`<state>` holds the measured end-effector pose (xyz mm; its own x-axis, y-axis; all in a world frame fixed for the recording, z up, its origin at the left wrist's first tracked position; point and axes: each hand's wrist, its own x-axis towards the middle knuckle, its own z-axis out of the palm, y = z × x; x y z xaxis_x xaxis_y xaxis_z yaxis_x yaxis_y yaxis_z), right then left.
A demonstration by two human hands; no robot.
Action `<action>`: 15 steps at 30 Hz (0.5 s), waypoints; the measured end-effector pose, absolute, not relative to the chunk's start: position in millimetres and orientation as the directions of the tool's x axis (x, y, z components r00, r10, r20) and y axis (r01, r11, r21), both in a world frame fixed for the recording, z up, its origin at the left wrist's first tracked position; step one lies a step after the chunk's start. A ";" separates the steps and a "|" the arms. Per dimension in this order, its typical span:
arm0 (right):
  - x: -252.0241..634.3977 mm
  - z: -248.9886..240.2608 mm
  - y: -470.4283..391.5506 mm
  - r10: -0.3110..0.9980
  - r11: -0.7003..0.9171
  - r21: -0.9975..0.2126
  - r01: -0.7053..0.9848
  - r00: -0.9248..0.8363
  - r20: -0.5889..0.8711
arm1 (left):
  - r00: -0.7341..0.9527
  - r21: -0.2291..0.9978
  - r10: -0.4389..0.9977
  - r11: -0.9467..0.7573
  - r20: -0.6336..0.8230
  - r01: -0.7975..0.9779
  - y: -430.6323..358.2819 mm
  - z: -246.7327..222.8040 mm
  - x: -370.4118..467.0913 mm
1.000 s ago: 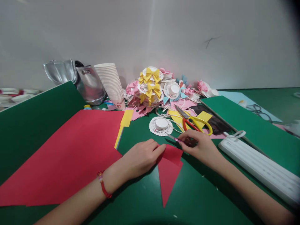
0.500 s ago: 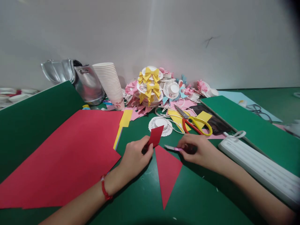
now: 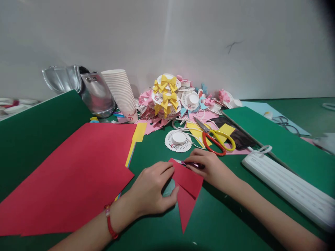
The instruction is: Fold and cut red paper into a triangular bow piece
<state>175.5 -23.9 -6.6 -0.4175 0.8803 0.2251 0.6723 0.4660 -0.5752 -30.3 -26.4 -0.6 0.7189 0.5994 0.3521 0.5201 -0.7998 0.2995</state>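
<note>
My left hand (image 3: 154,188) rests at the left edge of a small red paper piece (image 3: 187,177), thumb and fingers apart, fingertips touching the paper. That piece lies over a pointed red paper (image 3: 185,212) on the green table. My right hand (image 3: 210,169) is closed round the handle of a small craft knife (image 3: 184,162), whose blade lies at the top edge of the red piece. Just beyond is a white lacy paper disc with a small cup base (image 3: 178,139).
Large red sheets (image 3: 75,174) lie at left, beside a green board (image 3: 44,136). Behind stand stacked paper cups (image 3: 119,92), a silver bag (image 3: 96,92) and a pile of paper bows (image 3: 169,94). Scissors (image 3: 216,139) and a white power strip (image 3: 288,188) lie at right.
The small red piece, raised in my left hand before, now lies flat over the pointed paper. My left hand has lowered and spread its fingers. My right hand has brought the knife left, onto the paper.
</note>
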 end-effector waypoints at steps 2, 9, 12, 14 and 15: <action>175.4 -9.0 -22.7 0.882 0.466 -0.574 0.673 -0.404 0.241 | 0.745 0.283 0.598 -0.800 0.295 0.530 -29.7 0.0 -31.9; 176.5 -13.5 -21.8 0.854 0.516 -0.566 0.642 -0.433 0.288 | 0.752 0.274 0.622 -0.779 0.220 0.564 -34.8 0.8 -34.6; 177.1 -14.3 -21.2 0.839 0.542 -0.557 0.629 -0.450 0.308 | 0.750 0.287 0.626 -0.774 0.211 0.565 -35.1 1.0 -35.6; 177.4 -14.5 -20.7 0.830 0.555 -0.550 0.625 -0.466 0.308 | 0.754 0.291 0.622 -0.777 0.212 0.559 -35.4 0.5 -36.4; 177.3 -14.5 -20.5 0.828 0.557 -0.545 0.627 -0.470 0.305 | 0.755 0.293 0.620 -0.778 0.212 0.556 -35.5 0.1 -36.7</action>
